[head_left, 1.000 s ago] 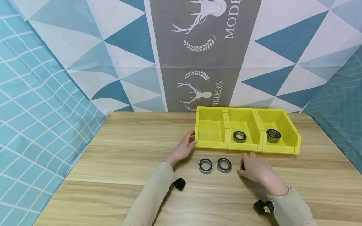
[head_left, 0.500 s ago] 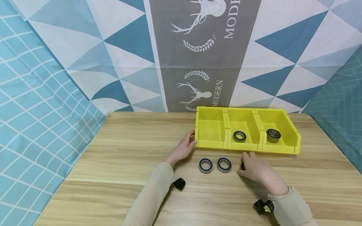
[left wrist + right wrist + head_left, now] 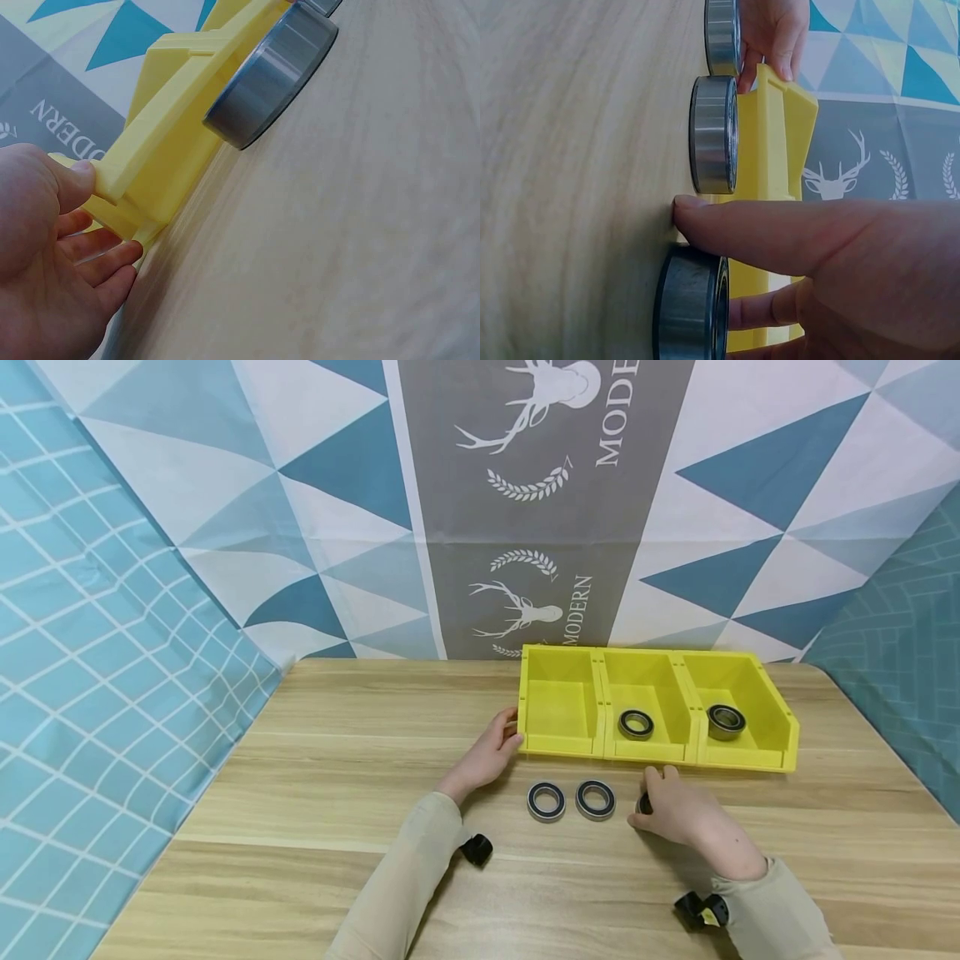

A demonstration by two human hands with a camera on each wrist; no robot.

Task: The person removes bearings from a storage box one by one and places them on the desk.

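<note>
My left hand (image 3: pixel 486 758) grips the left end of the yellow three-compartment storage bin (image 3: pixel 561 745); in the left wrist view the thumb lies on its front edge, fingers behind and below. In front of the bin, my right hand (image 3: pixel 681 808) holds a ball bearing (image 3: pixel 681 309) low at the tabletop, thumb on one side and fingers on the other. The hand hides most of that bearing in the head view. Two more bearings lie flat to its left, a left one (image 3: pixel 546 817) and a middle one (image 3: pixel 596 816).
One bearing (image 3: pixel 636 735) lies in the bin's middle compartment. The right compartment holds what looks like stacked bearings (image 3: pixel 726 734). The bin stands at the back of the wooden table (image 3: pixel 315 777), before a patterned cloth backdrop (image 3: pixel 360 468).
</note>
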